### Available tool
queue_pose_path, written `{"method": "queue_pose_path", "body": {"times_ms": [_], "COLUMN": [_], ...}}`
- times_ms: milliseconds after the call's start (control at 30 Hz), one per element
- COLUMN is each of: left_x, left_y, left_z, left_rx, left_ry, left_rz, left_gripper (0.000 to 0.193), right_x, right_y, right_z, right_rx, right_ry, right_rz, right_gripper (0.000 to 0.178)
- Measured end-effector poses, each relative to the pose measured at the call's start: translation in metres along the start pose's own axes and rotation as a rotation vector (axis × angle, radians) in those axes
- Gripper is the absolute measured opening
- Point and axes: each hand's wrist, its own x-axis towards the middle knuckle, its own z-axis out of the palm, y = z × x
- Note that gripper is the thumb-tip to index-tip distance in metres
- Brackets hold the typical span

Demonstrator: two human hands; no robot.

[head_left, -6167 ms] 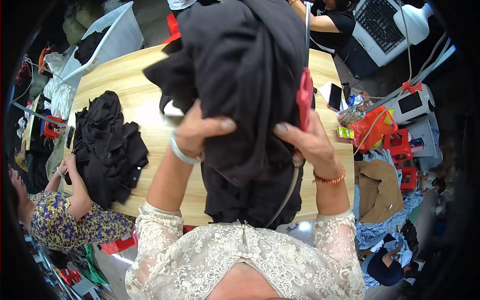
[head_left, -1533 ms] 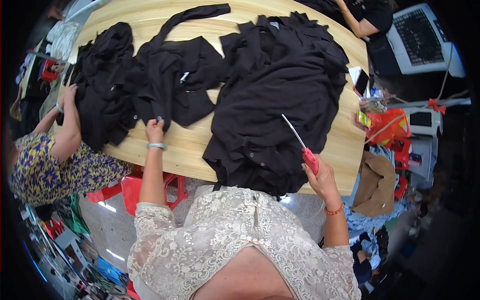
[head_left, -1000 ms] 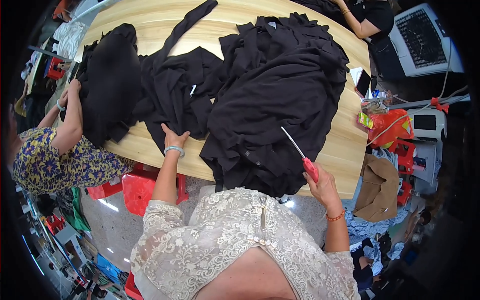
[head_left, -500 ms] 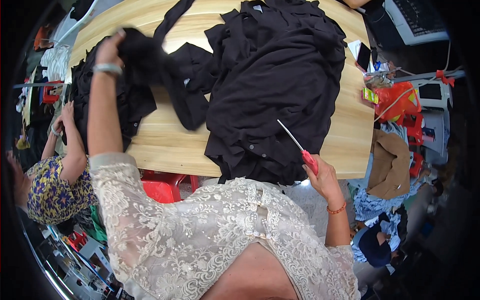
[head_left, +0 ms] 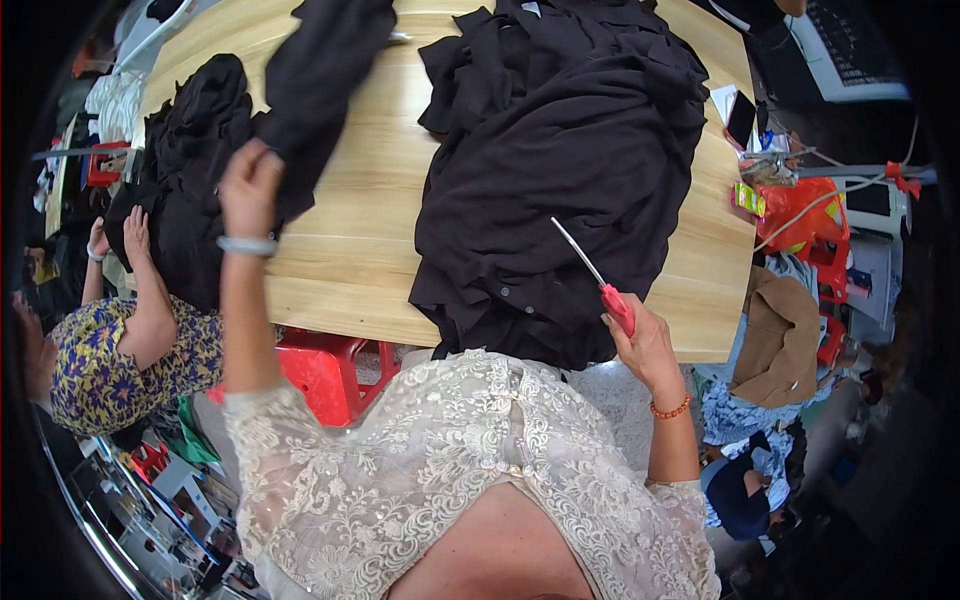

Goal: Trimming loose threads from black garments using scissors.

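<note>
My right hand (head_left: pixel 647 343) is wrapped round the red handle of a tool (head_left: pixel 580 254) with a long thin metal shaft. Its shaft points up and left over a big heap of black garments (head_left: pixel 560 170) with buttons, lying mid-table. On the left, my left hand (head_left: pixel 250 188) has curled fingers at the near edge of a single black garment (head_left: pixel 325 85), which stretches away toward the far edge. Both this hand and that cloth are slightly blurred, and the fingertips are partly lost against the dark fabric. A second black garment pile (head_left: pixel 190 190) lies just left of this hand.
The wooden table (head_left: pixel 375 200) spans the view. A co-worker in a flowered top (head_left: pixel 130 370) is at the left. A red stool (head_left: pixel 335 375) stands by the near edge. To the right are a phone (head_left: pixel 741 118), a red bag (head_left: pixel 800 210) and piled clothes (head_left: pixel 775 335).
My left hand has come nearer and slightly right. The black garment has swung from a blurred bunch into a longer spread toward the far edge. My right hand with the tool has barely moved.
</note>
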Motion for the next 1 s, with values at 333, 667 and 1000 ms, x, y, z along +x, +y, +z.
{"method": "queue_pose_path", "body": {"times_ms": [333, 667, 1000], "left_x": [-0.215, -0.249, -0.261], "left_y": [0.035, 0.046, 0.074], "left_z": [0.162, 0.162, 0.161], "left_rx": [-0.925, -1.261, -1.758], "left_ry": [-0.496, 0.072, 0.295], "left_rz": [-1.469, -0.969, -0.811], "left_gripper": [0.053, 0.021, 0.052], "right_x": [0.027, 0.03, 0.042], "right_y": [0.01, 0.031, 0.023], "right_z": [-0.014, -0.021, -0.023], "right_rx": [-0.113, -0.151, -0.16], "right_ry": [-0.147, -0.242, -0.321], "right_rz": [-0.155, -0.287, -0.444], "right_gripper": [0.023, 0.027, 0.024]}}
